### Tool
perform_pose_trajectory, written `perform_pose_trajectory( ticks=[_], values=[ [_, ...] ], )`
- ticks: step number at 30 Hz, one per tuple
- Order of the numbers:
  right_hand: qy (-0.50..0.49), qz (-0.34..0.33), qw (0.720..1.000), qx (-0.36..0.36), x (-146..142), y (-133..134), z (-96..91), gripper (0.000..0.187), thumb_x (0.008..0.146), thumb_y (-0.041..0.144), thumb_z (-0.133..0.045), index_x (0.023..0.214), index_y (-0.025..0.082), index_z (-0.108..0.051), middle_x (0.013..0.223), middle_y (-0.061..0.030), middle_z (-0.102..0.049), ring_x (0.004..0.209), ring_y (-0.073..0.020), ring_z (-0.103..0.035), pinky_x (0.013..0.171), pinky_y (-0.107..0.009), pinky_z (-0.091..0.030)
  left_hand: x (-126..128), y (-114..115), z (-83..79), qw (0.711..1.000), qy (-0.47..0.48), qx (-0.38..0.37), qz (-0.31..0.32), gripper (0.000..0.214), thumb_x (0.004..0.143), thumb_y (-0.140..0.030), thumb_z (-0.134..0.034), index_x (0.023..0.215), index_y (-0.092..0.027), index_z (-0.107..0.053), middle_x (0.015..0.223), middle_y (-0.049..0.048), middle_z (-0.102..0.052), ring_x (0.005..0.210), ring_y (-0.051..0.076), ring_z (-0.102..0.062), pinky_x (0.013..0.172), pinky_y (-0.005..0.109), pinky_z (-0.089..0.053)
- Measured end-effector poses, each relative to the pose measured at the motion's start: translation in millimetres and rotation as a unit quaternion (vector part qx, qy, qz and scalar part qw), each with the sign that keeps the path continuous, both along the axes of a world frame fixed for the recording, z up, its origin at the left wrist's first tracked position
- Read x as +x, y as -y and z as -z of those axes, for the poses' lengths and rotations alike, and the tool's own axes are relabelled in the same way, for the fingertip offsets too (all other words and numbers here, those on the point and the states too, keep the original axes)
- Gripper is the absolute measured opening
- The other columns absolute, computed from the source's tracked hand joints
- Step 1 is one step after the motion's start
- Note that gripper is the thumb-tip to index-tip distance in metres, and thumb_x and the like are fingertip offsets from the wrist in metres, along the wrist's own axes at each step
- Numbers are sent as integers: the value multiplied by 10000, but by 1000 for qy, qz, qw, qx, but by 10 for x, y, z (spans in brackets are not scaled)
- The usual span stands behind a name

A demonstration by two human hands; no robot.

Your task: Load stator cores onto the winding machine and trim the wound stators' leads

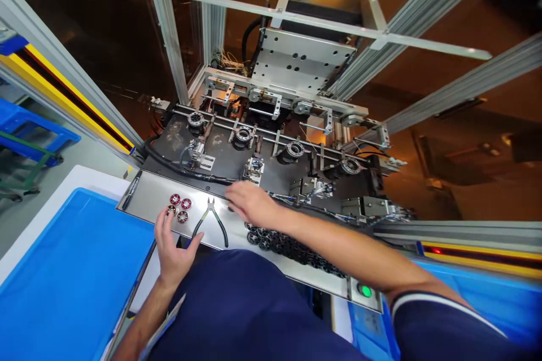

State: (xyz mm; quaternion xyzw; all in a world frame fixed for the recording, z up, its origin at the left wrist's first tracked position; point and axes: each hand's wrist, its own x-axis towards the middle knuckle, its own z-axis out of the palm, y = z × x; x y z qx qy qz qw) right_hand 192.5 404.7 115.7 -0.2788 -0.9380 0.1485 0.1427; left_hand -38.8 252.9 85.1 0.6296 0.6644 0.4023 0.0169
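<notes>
My left hand (175,254) is at the shelf's left part, thumb and fingers apart. Its fingertips touch the lower-left of several small round slotted parts, beside a red-and-silver one (186,203) and a darker one (182,216). Diagonal cutters (210,205) with dark handles lie to the right of them, handles spread, near my left thumb. My right hand (254,203) reaches across over the shelf, right of the cutters. Its fingers are bent together and slightly blurred, over a small dark spot; what they hold is hidden.
Many black round parts (292,245) are heaped on the metal shelf (148,197). Behind stands a machine with several round fixtures (243,136), clamps and cables. A pen-like tool (131,192) lies at the left end, a green button (365,291) at the right. Yellow light-curtain bars (76,96) flank the frame.
</notes>
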Motion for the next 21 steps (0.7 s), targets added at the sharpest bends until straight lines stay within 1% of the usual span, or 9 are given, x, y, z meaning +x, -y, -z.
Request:
perform_pose_trajectory(
  ticks=[3,5,7,11,13,15,17,19,21],
  values=[
    [32,53,998,-15,187,427,476,193,965,295,-581,1122,212,-657,1228,-120,-645,1094,-242,-614,920,-433,-546,88,-4,-29,1000,6,-7,25,878,762,-374,-811,1488,-172,-362,1481,235,-442,1408,370,-422,1138,543,-388],
    [44,71,996,-22,180,520,649,217,971,356,-588,1150,250,-646,1278,-93,-618,1125,-225,-599,946,-430,-535,135,-38,-74,999,8,-10,45,854,777,-388,-795,1485,-188,-360,1495,220,-434,1414,362,-420,1143,544,-386],
    [50,65,996,-30,126,538,704,233,963,390,-596,1143,251,-646,1281,-86,-616,1136,-226,-591,960,-437,-524,171,-70,-135,998,8,-12,61,821,789,-394,-782,1474,-198,-372,1497,208,-440,1413,355,-426,1145,546,-385],
    [52,43,997,-42,25,481,692,267,887,317,-694,1090,153,-640,1142,-107,-655,1071,-262,-601,924,-473,-501,213,-73,-229,996,31,-25,75,738,798,-365,-776,1428,-193,-434,1484,195,-465,1412,339,-429,1160,542,-367],
    [47,24,997,-48,-1,430,686,225,834,256,-735,998,127,-651,996,-111,-682,989,-269,-611,883,-460,-494,234,-50,-235,989,111,-63,70,680,789,-356,-783,1381,-195,-491,1484,177,-474,1417,329,-418,1176,540,-342],
    [32,4,998,-52,-21,395,644,164,810,226,-736,918,133,-655,897,-112,-689,930,-263,-609,866,-444,-483,266,-33,-222,953,265,-132,57,622,771,-364,-798,1320,-208,-551,1479,152,-484,1396,320,-432,1170,526,-346],
    [2,-6,999,-51,-45,407,527,168,821,237,-701,940,129,-653,897,-122,-693,924,-260,-603,880,-440,-472,315,-36,-216,893,401,-199,50,583,769,-396,-798,1278,-205,-586,1404,147,-545,1288,308,-527,1106,509,-416],
    [-33,-9,998,-48,-77,478,329,239,862,272,-639,1044,116,-639,944,-131,-698,939,-250,-598,896,-432,-466,376,-58,-242,842,474,-248,69,546,809,-466,-747,1254,-180,-609,1231,147,-645,1091,282,-641,982,487,-510],
    [-92,-16,995,-46,-110,584,87,286,905,286,-569,1136,122,-611,954,-113,-701,929,-227,-601,895,-410,-474,439,-85,-312,799,523,-279,106,547,849,-557,-666,1211,-147,-643,1058,138,-700,942,260,-690,870,449,-562]
  ],
)
